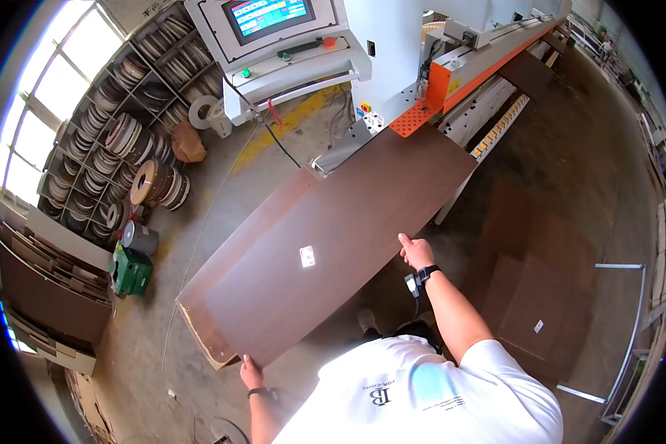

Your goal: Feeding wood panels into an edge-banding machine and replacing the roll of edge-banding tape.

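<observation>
- Grey concrete floor (pixel 144 344) spreads through the workshop, with bright windows (pixel 59 81) at far left.
- Beside the windows I see a rack (pixel 155 71), tightly filled with rolls (pixel 126 137); below it stand a grey bucket (pixel 140 238) and a green box (pixel 131 271).
- Ahead is the pale machine (pixel 396 74), with a lit screen (pixel 270 16) and an orange guard (pixel 420 118).
- The brown panel (pixel 355 211) lies slantwise before the person, its far end by the guard; a wider brown board (pixel 266 223) shows under its left side.
- The left hand (pixel 251 374) grasps the panel at its nearest corner, thumb above, fingers mostly hidden.
- The right hand (pixel 419 254) grasps the right long edge, thumb on the rim, so the panel is to its left.
</observation>
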### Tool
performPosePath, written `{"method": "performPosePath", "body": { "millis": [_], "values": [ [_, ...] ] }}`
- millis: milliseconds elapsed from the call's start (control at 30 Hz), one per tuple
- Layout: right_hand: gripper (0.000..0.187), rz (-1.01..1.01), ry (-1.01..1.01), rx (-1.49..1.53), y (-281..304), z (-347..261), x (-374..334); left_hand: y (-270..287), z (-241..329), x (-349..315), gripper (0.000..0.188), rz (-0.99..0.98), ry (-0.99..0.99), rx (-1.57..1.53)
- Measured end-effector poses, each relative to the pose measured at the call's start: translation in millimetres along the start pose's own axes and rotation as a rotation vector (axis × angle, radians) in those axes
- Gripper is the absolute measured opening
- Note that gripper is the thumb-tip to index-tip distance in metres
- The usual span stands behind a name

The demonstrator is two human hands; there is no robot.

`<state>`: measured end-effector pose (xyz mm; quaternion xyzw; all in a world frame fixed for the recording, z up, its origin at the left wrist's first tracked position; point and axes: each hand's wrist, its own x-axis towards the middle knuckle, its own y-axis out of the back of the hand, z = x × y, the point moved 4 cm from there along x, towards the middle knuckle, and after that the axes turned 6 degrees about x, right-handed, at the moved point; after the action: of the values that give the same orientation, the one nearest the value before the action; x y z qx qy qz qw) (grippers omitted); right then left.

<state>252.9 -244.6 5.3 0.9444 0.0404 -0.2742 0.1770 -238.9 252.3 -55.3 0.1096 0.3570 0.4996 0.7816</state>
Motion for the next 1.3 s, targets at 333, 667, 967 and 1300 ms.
{"method": "performPosePath", "body": {
  "millis": [333,667,967,1300],
  "values": [
    [0.062,0.018,0.006,0.097,2.9,9.3,16.0,-18.5,30.5,-25.2,0.046,-0.038,0.009,0.007],
    [0.064,0.078,0.117,0.035,0.2,10.3,13.0,-18.2,18.9,-13.5,0.051,-0.015,-0.002,0.064],
    [0.063,0.177,0.103,0.105,32.1,6.8,40.9,-47.2,20.1,-13.0,0.039,-0.259,0.079,-0.035],
    [0.064,0.251,0.050,0.114,108.3,4.4,119.6,-128.8,87.2,-54.6,0.034,-0.621,0.038,0.068]
  ]
}}
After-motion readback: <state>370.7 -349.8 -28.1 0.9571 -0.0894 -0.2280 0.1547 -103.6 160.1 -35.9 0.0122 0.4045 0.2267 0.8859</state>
